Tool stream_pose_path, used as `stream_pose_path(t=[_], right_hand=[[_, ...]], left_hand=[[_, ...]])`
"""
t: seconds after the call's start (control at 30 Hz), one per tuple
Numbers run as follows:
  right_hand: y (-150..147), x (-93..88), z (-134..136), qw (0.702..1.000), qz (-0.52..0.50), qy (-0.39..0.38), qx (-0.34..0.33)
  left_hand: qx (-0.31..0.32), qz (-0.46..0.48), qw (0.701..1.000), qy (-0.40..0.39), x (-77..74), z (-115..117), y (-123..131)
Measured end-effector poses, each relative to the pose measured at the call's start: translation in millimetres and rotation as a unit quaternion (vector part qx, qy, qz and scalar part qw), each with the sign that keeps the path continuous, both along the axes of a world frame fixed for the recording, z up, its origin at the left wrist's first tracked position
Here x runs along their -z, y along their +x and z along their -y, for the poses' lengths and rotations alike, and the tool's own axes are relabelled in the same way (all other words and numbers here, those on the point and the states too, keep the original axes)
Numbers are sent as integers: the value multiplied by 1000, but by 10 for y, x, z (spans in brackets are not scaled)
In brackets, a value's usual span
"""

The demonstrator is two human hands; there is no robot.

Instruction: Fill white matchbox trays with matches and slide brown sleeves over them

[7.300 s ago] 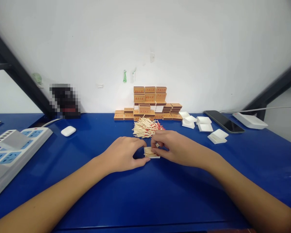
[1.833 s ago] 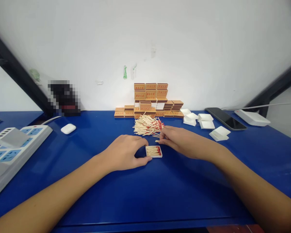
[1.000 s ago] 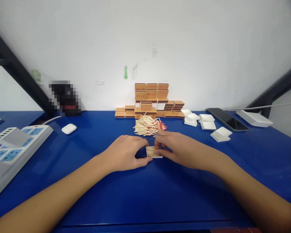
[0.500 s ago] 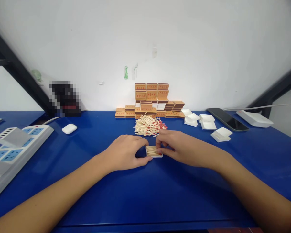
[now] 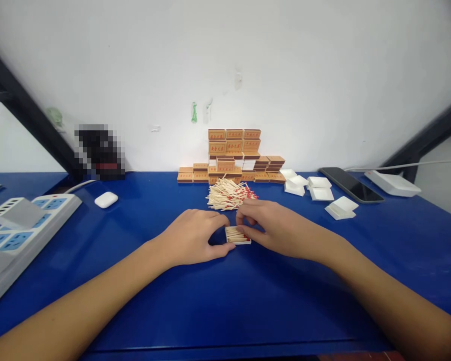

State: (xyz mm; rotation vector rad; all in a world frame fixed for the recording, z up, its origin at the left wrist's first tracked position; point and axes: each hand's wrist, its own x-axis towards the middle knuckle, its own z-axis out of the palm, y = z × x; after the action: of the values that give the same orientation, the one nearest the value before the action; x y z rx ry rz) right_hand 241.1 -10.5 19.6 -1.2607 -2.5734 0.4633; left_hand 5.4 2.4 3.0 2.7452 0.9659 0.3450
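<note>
Gripping the match tray (image 5: 244,242) on the blue table (image 5: 225,301), the curled left hand (image 5: 193,235) steadies it while the right hand (image 5: 274,225) pinches matches (image 5: 233,234) inside; an uneven push could flip it.

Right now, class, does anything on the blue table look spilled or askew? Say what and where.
A heap of red-tipped wooden matches lies loose and criss-crossed on the blue table, beyond the small white tray of matches that the left hand grips and the right hand touches. Rightward, empty white trays sit scattered askew.
</note>
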Motion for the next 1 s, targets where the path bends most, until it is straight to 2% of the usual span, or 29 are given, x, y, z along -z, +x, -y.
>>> stream_pose_path(t=[1.0], right_hand=[[-55,71,-26,1000,0,17,13]], left_hand=[[9,8,1000,11,0,-15,-7]])
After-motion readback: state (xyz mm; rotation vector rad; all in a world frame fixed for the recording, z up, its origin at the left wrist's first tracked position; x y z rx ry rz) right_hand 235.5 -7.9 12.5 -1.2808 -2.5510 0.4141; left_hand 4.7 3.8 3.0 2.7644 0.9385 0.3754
